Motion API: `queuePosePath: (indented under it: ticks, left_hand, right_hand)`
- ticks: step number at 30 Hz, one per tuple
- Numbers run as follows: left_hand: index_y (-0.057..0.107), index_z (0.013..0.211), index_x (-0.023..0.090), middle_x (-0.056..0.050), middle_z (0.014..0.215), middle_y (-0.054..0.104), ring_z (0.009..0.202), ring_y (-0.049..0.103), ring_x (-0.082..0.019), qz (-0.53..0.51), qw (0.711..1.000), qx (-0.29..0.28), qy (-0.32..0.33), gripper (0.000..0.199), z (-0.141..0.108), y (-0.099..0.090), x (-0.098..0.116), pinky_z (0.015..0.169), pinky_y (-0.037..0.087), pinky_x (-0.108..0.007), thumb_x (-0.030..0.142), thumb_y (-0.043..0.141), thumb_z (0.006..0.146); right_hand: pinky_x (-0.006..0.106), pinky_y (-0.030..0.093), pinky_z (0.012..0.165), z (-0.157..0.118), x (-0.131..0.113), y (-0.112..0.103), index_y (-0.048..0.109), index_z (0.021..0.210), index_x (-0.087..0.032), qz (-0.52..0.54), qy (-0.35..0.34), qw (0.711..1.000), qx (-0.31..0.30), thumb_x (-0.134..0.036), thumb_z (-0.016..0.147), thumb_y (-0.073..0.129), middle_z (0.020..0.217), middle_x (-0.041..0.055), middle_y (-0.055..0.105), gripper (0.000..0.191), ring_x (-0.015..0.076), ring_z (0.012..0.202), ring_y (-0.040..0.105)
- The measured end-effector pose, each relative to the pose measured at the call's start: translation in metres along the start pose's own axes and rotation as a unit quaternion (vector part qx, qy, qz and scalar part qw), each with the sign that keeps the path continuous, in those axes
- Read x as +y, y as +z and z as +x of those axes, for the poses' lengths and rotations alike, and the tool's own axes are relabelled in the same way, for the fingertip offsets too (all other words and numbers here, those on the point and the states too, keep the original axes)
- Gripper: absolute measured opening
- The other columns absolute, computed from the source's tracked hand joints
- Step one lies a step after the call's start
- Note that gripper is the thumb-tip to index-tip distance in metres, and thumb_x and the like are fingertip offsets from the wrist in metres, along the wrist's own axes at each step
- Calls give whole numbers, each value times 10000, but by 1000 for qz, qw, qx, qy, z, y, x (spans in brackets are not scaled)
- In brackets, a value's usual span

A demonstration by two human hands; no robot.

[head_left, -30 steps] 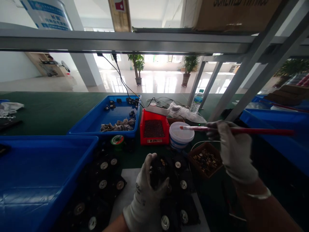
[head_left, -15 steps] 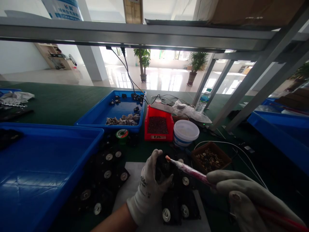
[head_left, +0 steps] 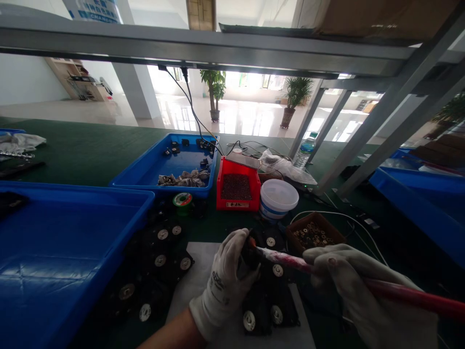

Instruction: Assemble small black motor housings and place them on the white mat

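Note:
My left hand (head_left: pixel 227 281), in a white glove, is wrapped round a black part (head_left: pixel 249 252) above a white sheet (head_left: pixel 198 252). Pinched in my gloved right hand (head_left: pixel 348 286) is a red brush (head_left: pixel 290 261) with a whitish ferrule. Its orange tip is at the black part, partly within its outline; whether it touches is hard to tell. Several black parts with silver discs (head_left: pixel 249 321) lie on the sheet below and right of my left hand. More such parts (head_left: pixel 160 261) are to the left of the sheet.
Beyond my hands stand a red bin (head_left: pixel 238 205) of small dark pieces, a white tub (head_left: pixel 279 195) and a brown box (head_left: pixel 312 231) of small rings. Blue trays (head_left: pixel 72 242) are at the left, back and right. A green-and-red spool (head_left: pixel 182 202) and a bottle (head_left: pixel 305 151) also stand there.
The brush tip has moved down onto the outline of the black part. My right hand has shifted left and its grip looks changed. The fingers of my left hand have curled further round the part.

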State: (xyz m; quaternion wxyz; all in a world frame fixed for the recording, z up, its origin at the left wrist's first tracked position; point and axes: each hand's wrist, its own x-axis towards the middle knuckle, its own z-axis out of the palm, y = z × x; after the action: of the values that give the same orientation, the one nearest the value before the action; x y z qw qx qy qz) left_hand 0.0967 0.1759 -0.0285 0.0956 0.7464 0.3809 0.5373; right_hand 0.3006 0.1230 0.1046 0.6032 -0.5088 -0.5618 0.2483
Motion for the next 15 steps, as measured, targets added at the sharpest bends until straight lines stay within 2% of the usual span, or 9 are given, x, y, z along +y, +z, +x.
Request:
queuePosePath:
  ticks: [2, 4, 6, 8, 10, 12, 15]
  left_hand:
    - [410, 1533, 235, -159, 1388, 661, 1313, 649, -308, -3, 1000, 3, -5, 737, -1, -1, 1, 1109, 576, -481, 129, 733, 879]
    - [406, 1534, 230, -163, 1394, 657, 1310, 651, -312, -6, 1000, 8, -13, 754, -1, -1, 1, 1104, 579, -480, 134, 747, 869]
    - [405, 1535, 229, -161, 1398, 656, 1306, 655, -314, -9, 1000, 10, -21, 774, -1, -1, 2, 1098, 584, -477, 128, 761, 854]
    - [407, 1536, 231, -155, 1398, 660, 1305, 656, -314, -10, 999, 10, -29, 785, 0, -2, 3, 1100, 581, -479, 122, 769, 848]
    - [416, 1531, 234, -150, 1392, 666, 1302, 658, -315, -11, 999, 9, -33, 780, 1, -2, 3, 1104, 578, -483, 131, 777, 847]
    - [423, 1526, 240, -146, 1384, 672, 1294, 663, -314, -11, 999, 7, -35, 777, 1, -1, 3, 1098, 582, -478, 135, 782, 844]
    - [419, 1530, 252, -143, 1388, 670, 1283, 672, -313, -12, 999, 7, -36, 784, -1, 0, 1, 1087, 589, -476, 124, 774, 843]
  right_hand:
    - [186, 574, 463, 1, 3, -4, 830, 783, -256, 31, 42, 999, 4, -454, 897, 808, 673, 19, 742, 229, 145, 500, 675]
    - [207, 561, 419, 2, 7, -10, 838, 796, -251, 54, 51, 997, -22, -429, 908, 793, 664, 35, 754, 215, 166, 472, 681]
    - [210, 538, 381, 2, 8, -14, 832, 796, -257, 64, 52, 997, -9, -427, 926, 772, 722, 49, 783, 222, 169, 470, 683]
    - [210, 544, 387, 1, 6, -14, 819, 801, -268, 59, 49, 996, 35, -427, 927, 775, 782, 45, 799, 208, 159, 481, 677]
    - [224, 584, 437, 0, 3, -9, 809, 806, -274, 62, 36, 996, 52, -426, 915, 795, 797, 32, 797, 187, 150, 491, 673]
    - [225, 607, 482, 0, 2, -4, 809, 802, -270, 66, 30, 996, 47, -435, 899, 815, 796, 28, 796, 191, 146, 511, 684]
    - [190, 555, 426, 1, 3, -3, 814, 778, -247, 57, 29, 998, 20, -424, 886, 832, 753, 32, 788, 209, 139, 490, 684]
